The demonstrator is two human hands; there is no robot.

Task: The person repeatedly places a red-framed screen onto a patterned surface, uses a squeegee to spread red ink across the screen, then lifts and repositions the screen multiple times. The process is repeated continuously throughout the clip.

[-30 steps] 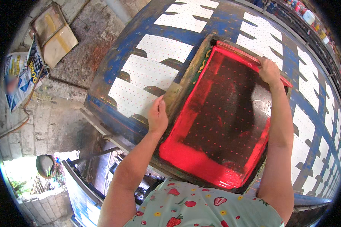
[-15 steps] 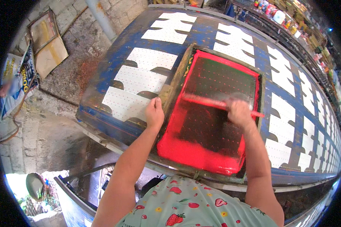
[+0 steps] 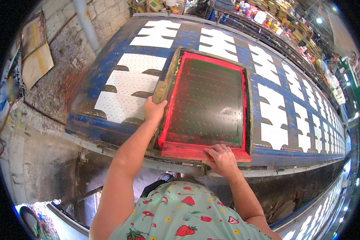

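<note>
A screen-printing frame (image 3: 204, 98), with red ink round its edges and a dark, dotted mesh, lies on the long blue printing table (image 3: 84, 116). My left hand (image 3: 154, 108) grips the wooden left side of the frame. My right hand (image 3: 221, 158) holds a red-coated squeegee (image 3: 182, 150) across the near end of the screen. White cut pieces with small printed dots (image 3: 128, 106) lie left of the frame. More white pieces (image 3: 270, 116) run in rows to the right.
A cluttered bench (image 3: 260, 18) with containers stands behind the table. A metal rail (image 3: 268, 171) edges the near side. A pipe (image 3: 86, 24) and leaning boards (image 3: 36, 64) are against the left wall. Another surface with white pieces (image 3: 316, 208) appears at lower right.
My right hand has drawn the squeegee from the far end of the screen to its near end. The mesh shows less red. My left hand stays on the frame. The view has shifted.
</note>
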